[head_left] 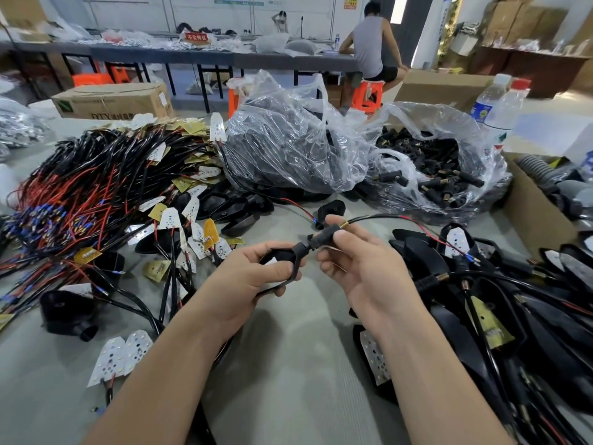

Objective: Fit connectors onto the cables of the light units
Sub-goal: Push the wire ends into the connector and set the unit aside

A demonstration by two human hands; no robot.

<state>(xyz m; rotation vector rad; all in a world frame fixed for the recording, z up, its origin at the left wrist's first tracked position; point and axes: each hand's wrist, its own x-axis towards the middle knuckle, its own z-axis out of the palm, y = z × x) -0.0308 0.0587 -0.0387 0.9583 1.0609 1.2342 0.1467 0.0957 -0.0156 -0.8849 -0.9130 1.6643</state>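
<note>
Two bare forearms (pixel 154 380) reach in. The left hand (pixel 253 277) curls round a matte black light unit (pixel 282 256), and close beside it the right hand (pixel 359 268) pinches a black, brass-tipped connector (pixel 322 239) on the unit's cable (pixel 378 217) — both above open grey table (pixel 288 348). Wired LED boards (pixel 96 194) heap to the left, finished units (pixel 481 300) to the right — a crinkled clear bag (pixel 449 123) of connectors sits beyond.
</note>
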